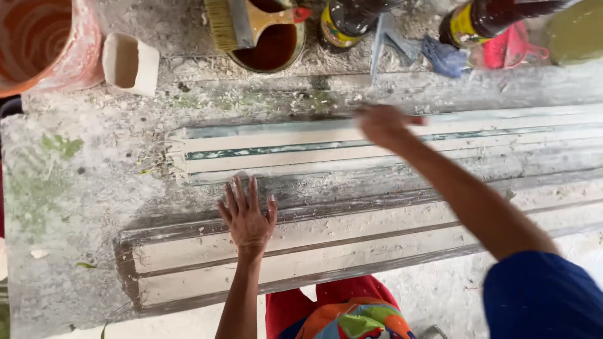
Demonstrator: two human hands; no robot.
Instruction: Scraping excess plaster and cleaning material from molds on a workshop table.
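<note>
Left hand point(247, 216) flat on moulding point(352, 242)

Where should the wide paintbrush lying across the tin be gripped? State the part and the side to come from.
Grip the paintbrush by its wooden handle with the red tip, which juts out over the right rim of the tin of dark liquid. Probably come from the right and above: the bristles overhang the left rim, and the handle seems free of the bottle beside it.

Soft, even daylight, faint shadows — only the right hand point(381, 123) smears with motion blur.
</note>
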